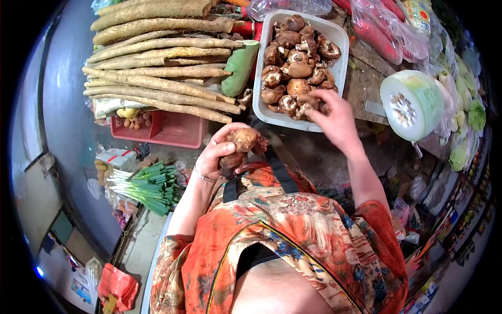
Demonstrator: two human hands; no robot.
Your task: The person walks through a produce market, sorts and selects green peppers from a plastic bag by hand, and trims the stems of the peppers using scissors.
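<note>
My left hand (212, 157) is closed around a few brown shiitake mushrooms (242, 139), held in front of my body. A white plastic tub (342, 44) heaped with more shiitake mushrooms (299, 69) stands ahead of me. Over its near right corner, my right hand (336, 116) reaches in with fingers curled together on a mushroom (304, 109). The fingers partly cover that mushroom, and the hand is slightly blurred.
Long yams (162, 57) are stacked left of the tub, beside a cut green gourd (240, 68). Below them sits a pink divided tray (180, 131). At right stands a cut winter melon (413, 104). Green onions (149, 186) lie lower left.
</note>
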